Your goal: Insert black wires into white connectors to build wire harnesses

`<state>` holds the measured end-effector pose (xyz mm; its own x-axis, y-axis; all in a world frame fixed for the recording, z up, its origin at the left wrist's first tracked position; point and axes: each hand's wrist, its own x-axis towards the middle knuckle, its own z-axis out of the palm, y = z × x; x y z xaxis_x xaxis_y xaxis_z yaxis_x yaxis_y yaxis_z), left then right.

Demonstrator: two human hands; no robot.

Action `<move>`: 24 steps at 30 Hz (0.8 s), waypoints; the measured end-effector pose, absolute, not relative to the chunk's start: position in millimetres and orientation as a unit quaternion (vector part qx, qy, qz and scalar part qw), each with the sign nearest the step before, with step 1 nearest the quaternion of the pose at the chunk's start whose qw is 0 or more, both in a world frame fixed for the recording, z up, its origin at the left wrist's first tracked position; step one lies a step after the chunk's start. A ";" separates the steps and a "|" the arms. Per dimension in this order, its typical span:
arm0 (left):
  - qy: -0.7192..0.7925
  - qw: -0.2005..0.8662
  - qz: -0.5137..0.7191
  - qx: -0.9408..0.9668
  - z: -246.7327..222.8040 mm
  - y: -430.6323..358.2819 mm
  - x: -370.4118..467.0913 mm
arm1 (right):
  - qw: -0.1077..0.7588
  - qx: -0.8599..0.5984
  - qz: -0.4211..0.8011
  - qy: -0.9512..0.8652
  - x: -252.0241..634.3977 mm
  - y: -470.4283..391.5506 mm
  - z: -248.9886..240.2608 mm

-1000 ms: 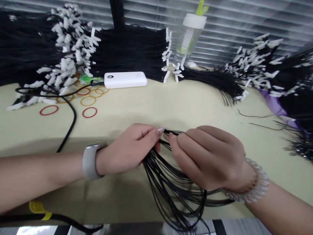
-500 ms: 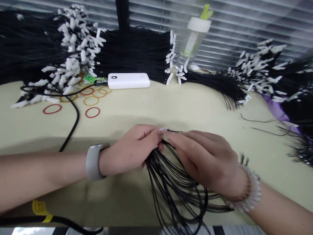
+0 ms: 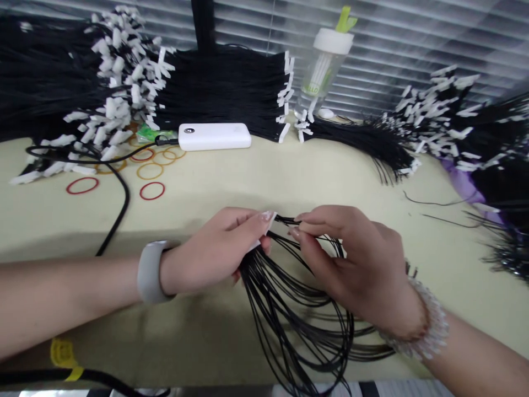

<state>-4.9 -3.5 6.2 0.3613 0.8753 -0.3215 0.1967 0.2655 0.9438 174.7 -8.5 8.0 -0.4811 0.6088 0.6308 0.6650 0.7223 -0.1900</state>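
My left hand (image 3: 219,242), with a grey band at the wrist, is closed on a bundle of thin black cables (image 3: 289,314) near their white end pieces (image 3: 270,222). The cables fan out below it in loose loops and hang over the table's front edge. My right hand (image 3: 355,259), wearing a beaded bracelet, pinches a few strands of the same cables just right of the white end pieces. Its thumb and forefinger meet on them. The bundle's far ends run behind my right hand and are partly hidden.
A white power bank (image 3: 215,137) with a black cord stands behind my hands. Red and yellow rubber bands (image 3: 152,191) lie to its left. Heaps of black cables with white ends (image 3: 223,91) line the back, beside a clear bottle (image 3: 324,69). More cables (image 3: 446,121) lie right.
My right hand has drawn slightly right from my left hand, its fingers now pinching strands. The white end pieces show more clearly between the hands. The view has shifted a little.
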 end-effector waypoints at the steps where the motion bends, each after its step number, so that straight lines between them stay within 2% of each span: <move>1: 0.494 0.625 0.270 0.541 6.5 -3.5 -4.8 | 0.349 -0.372 -0.037 -0.859 174.7 -8.0 7.5; 13: 0.492 0.618 0.253 0.559 8.0 -3.9 -3.9 | 0.316 -0.370 -0.022 -0.873 173.6 -10.0 6.6; 24: 0.496 0.589 0.249 0.587 5.9 -6.8 -4.0 | 0.339 -0.394 -0.023 -0.854 167.3 -8.3 2.5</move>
<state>-4.0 -6.8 5.9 0.3827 0.8765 -0.2920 0.2890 0.1866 0.9390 167.3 -8.3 2.5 -0.4596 0.6571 0.5974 0.6883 0.6887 -0.2279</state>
